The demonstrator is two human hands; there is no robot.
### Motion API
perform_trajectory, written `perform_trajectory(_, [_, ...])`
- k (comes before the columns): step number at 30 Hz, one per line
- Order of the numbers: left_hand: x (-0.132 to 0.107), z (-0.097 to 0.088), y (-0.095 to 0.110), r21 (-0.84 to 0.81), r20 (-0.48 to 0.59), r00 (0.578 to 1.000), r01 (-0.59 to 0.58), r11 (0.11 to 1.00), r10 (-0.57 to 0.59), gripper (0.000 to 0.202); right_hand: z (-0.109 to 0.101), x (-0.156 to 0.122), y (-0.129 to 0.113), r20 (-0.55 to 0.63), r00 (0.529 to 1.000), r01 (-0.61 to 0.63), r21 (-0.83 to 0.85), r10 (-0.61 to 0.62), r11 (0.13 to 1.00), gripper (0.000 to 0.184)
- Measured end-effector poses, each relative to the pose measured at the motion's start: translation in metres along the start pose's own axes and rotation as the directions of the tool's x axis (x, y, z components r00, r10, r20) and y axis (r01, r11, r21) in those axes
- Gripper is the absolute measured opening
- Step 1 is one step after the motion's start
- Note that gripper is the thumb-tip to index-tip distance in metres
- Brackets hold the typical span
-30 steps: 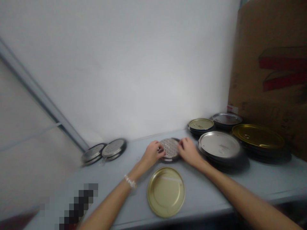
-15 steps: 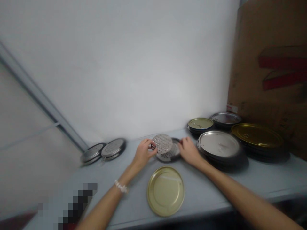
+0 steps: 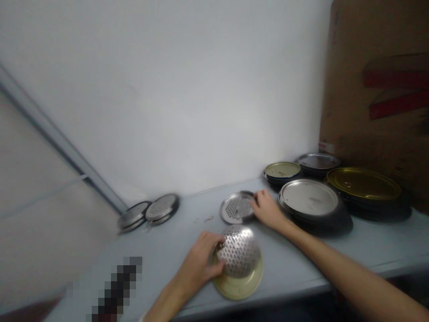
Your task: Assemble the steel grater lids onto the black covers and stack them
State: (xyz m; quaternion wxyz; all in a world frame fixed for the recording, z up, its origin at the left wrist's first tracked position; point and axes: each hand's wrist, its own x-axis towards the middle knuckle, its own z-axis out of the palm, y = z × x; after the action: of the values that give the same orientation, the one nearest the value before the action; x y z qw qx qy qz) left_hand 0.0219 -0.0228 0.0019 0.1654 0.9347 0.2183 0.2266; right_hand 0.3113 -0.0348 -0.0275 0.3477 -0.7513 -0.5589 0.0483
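My left hand (image 3: pixel 197 264) curls its fingers around the edge of a domed perforated metal disc (image 3: pixel 238 250), which sits on a gold-lacquered tin lid (image 3: pixel 237 288). My right hand (image 3: pixel 266 208), fingers loosely spread, touches the rim of a flat perforated disc (image 3: pixel 236 208) on the grey shelf (image 3: pixel 301 257). That disc is not yet on a lid; stacked metal lids (image 3: pixel 308 199) lie just past my right hand.

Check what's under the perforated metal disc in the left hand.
A gold-coloured round tin lid lies beneath the perforated metal disc held by the left hand. Its lower rim and part of its inside show; the disc covers the rest, so that can't be seen.
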Motion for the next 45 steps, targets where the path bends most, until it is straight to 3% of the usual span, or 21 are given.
perform_trajectory(4, [0.002, -0.004, 0.008, -0.040, 0.096, 0.990, 0.103, 0.994, -0.099, 0.040, 0.000, 0.000, 0.001, -0.001, 1.000, 0.008, 0.008, -0.008, 1.000, 0.024])
perform_trajectory(7, [0.003, -0.008, 0.014, -0.051, 0.165, 0.980, 0.124, 0.991, -0.114, 0.033, 0.002, 0.001, 0.002, 0.002, 1.000, 0.003, 0.002, -0.003, 1.000, 0.024])
perform_trajectory(10, [0.002, -0.010, 0.016, -0.058, 0.203, 0.972, 0.136, 0.989, -0.121, 0.040, 0.002, 0.002, 0.004, 0.007, 1.000, 0.010, -0.001, -0.010, 1.000, 0.024])
perform_trajectory(15, [-0.003, -0.010, 0.013, -0.090, 0.207, 0.964, 0.189, 0.978, -0.167, 0.060, 0.002, 0.002, 0.004, 0.012, 1.000, 0.012, -0.003, -0.012, 1.000, 0.024])
perform_trajectory(30, [-0.005, -0.010, 0.011, -0.069, 0.169, 0.972, 0.176, 0.982, -0.162, 0.058, 0.002, 0.001, 0.003, 0.010, 1.000, 0.017, -0.012, -0.017, 1.000, 0.025])
perform_trajectory(40, [-0.001, -0.014, 0.015, -0.025, 0.209, 0.971, 0.120, 0.992, -0.112, 0.030, -0.001, -0.001, 0.001, 0.002, 1.000, 0.014, -0.007, -0.014, 1.000, 0.023])
perform_trajectory(42, [-0.001, -0.014, 0.015, -0.024, 0.211, 0.971, 0.122, 0.992, -0.114, 0.029, -0.007, -0.004, -0.004, -0.027, 0.999, 0.047, -0.024, -0.047, 0.999, 0.021])
perform_trajectory(45, [-0.003, -0.013, 0.013, -0.023, 0.206, 0.971, 0.127, 0.992, -0.120, 0.030, -0.019, -0.011, -0.015, -0.070, 0.978, 0.198, 0.011, -0.197, 0.980, 0.022])
